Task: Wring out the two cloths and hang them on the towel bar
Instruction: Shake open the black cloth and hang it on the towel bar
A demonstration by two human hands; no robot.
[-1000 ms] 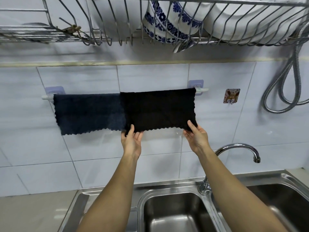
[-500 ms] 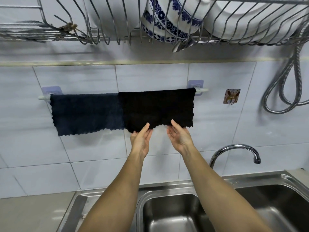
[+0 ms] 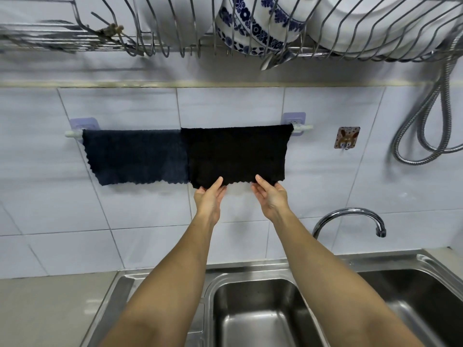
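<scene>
Two cloths hang side by side over the white towel bar (image 3: 72, 134) on the tiled wall. The dark blue cloth (image 3: 132, 156) covers the bar's left half, the black cloth (image 3: 238, 154) its right half. My left hand (image 3: 209, 197) reaches up to the black cloth's lower edge near its left corner, fingers straight and touching the hem. My right hand (image 3: 271, 196) is at the same hem further right, fingers straight, their tips against the cloth. Neither hand visibly grips the fabric.
A wire dish rack (image 3: 175, 33) with a blue-patterned bowl (image 3: 250, 26) and white plates hangs overhead. A steel double sink (image 3: 263, 316) lies below, with a curved tap (image 3: 350, 216) at the right. A metal hose (image 3: 426, 126) and a small wall hook (image 3: 347, 139) are on the right wall.
From the black cloth's two lower corners my hands moved inward toward each other; in the last half second they spread apart a little along the hem.
</scene>
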